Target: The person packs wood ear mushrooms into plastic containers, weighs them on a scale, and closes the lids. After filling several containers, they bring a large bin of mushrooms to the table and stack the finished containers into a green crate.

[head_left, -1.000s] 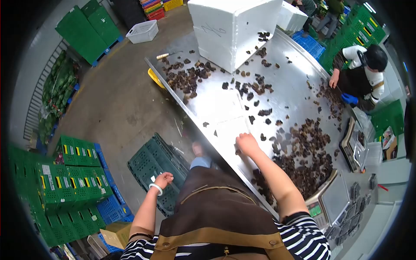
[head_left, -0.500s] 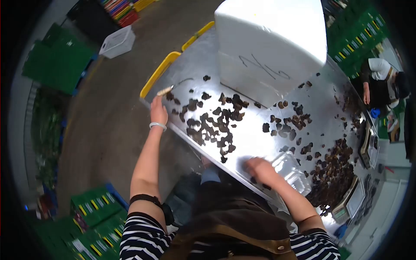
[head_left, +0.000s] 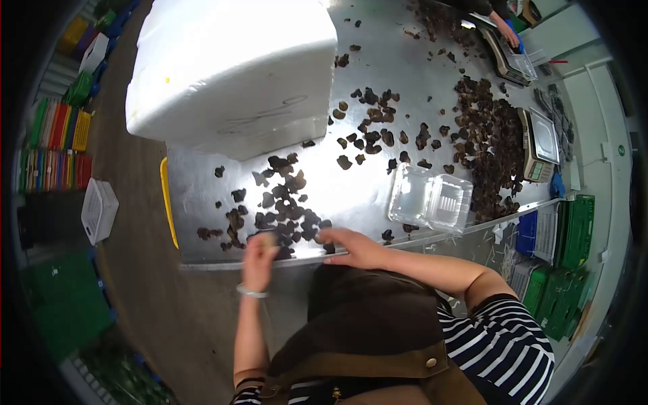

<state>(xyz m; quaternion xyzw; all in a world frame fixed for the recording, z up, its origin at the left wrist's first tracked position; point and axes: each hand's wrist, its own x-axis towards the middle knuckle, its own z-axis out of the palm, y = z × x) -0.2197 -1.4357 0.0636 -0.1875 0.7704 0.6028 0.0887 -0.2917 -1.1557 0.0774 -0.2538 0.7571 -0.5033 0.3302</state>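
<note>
Dark brown mushroom-like pieces [head_left: 280, 196] lie scattered on the metal table [head_left: 351, 202], several of them close to its front edge. My left hand [head_left: 256, 266], blurred and wearing a pale bracelet, is closed at the table edge. A tan handle end [head_left: 270, 239] shows at its fingertips; it looks like the wooden-handled knife, whose blade I cannot make out. My right hand [head_left: 358, 250] rests at the edge with fingers and thumb apart, beside a dark piece. To its right sits an open clear plastic clamshell box [head_left: 413, 192].
A large white foam box [head_left: 229, 74] stands on the table's left part. At right are a big heap of dark pieces [head_left: 496, 128] and two scales, one labelled here [head_left: 540, 145]. Another person's hand [head_left: 506, 30] is at the far scale. Green crates [head_left: 574, 229] stand right.
My view has turned right. The knife that lay near my left hand is off the table, and that hand has closed. My right hand has moved from beside the clamshell leftward toward the scattered pieces.
</note>
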